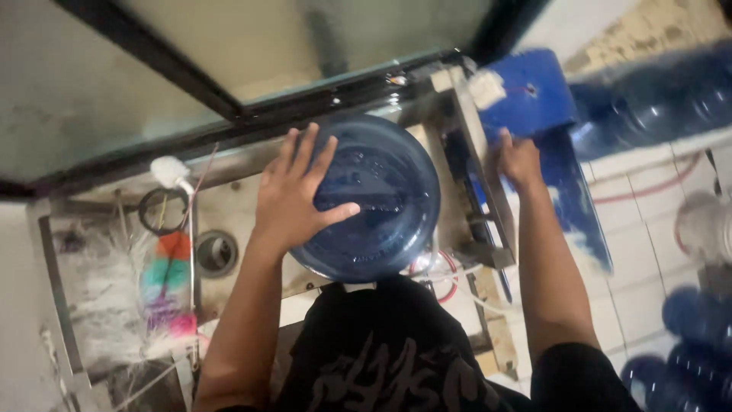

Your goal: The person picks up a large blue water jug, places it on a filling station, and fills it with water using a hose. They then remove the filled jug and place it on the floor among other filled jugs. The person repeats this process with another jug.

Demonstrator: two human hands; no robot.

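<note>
A large blue water jug (389, 206) stands upside down on a wet metal washing stand (244, 198), its round base facing me. My left hand (293, 194) lies flat on that base with fingers spread, pressing on its left side. My right hand (518, 160) reaches to the right of the jug and rests on a blue box-like unit (534, 95) beside the stand's frame. Whether its fingers grip anything there is blurred.
Colourful and white bottle brushes (164, 290) lie on the stand's left part, next to a round drain hole (216, 252). A glass panel with a dark frame (191, 84) rises behind. Several blue jugs (656, 99) sit on the tiled floor at right.
</note>
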